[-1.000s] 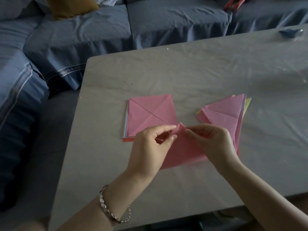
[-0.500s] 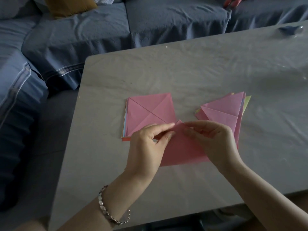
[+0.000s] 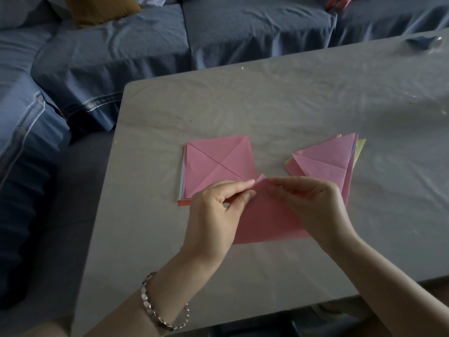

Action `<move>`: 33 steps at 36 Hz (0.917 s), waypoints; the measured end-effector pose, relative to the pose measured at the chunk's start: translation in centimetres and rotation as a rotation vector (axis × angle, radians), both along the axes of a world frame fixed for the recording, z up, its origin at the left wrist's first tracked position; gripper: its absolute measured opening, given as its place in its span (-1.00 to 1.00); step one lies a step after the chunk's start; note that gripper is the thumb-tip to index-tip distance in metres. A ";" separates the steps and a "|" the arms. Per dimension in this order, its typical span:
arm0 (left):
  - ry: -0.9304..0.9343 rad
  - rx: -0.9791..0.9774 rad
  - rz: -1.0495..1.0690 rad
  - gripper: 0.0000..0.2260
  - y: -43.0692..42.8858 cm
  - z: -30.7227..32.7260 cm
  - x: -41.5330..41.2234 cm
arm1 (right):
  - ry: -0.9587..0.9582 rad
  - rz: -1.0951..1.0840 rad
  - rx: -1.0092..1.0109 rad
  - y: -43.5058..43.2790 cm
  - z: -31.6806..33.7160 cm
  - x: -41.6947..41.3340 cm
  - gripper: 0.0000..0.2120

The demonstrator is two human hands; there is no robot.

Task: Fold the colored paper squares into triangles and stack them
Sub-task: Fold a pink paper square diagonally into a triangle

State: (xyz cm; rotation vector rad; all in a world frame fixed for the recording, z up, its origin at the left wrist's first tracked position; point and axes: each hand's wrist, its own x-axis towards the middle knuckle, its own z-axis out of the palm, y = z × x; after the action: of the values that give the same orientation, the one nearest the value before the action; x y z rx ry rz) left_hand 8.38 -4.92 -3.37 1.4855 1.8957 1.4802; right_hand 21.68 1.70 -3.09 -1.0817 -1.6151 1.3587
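A blue-covered sofa point(image 3: 243, 27) runs along the far edge and the left edge of the grey table point(image 3: 243, 105), with a mustard cushion point(image 3: 102, 8) at its back and something red point(image 3: 340, 1), too cropped to tell, lying further right on the seat. Near the table's far right corner sits a small blue object point(image 3: 422, 41), blurred. A silver bracelet point(image 3: 155, 310) circles the person's left wrist, over the near edge.

Around the middle of the table lie two piles. On the left is the stack of squares point(image 3: 218, 164), its top sheet pink and marked by two diagonal creases, with other colours showing as thin lines along its left side and a red corner at the bottom. On the right is the pile of folded triangles point(image 3: 325, 156), pink on top with a yellow sheet peeking out at its right side. The right hand point(image 3: 315, 207) covers this pile's near part, and the left hand point(image 3: 213, 215) covers the stack's near right corner.

Between the piles and nearer the person, the pink sheet point(image 3: 267, 220) is held in both hands as a triangle, apex pointing away, long edge toward the near edge of the table. The left thumb and forefinger are pinched together on the apex. The right hand's curled fingers grip the paper just beside them. Both hands hide the triangle's side corners.
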 end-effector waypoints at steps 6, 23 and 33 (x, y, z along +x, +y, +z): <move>-0.026 -0.006 -0.007 -0.82 -0.1 0.0 0.0 | 0.017 0.037 -0.015 0.2 0.3 0.0 -0.74; 0.136 -0.437 -0.282 -0.89 0.8 0.7 -1.4 | -0.426 0.431 0.400 2.5 0.4 0.4 -0.85; -0.603 -0.576 0.164 -0.90 2.5 -5.5 -1.6 | -0.683 0.371 0.827 1.3 -5.0 0.4 -0.68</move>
State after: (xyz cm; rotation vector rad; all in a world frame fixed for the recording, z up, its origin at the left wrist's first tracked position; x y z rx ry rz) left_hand 6.82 -2.37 -8.86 0.5592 1.8465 1.1181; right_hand 22.03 2.95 -8.08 -0.7617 -2.6374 0.3662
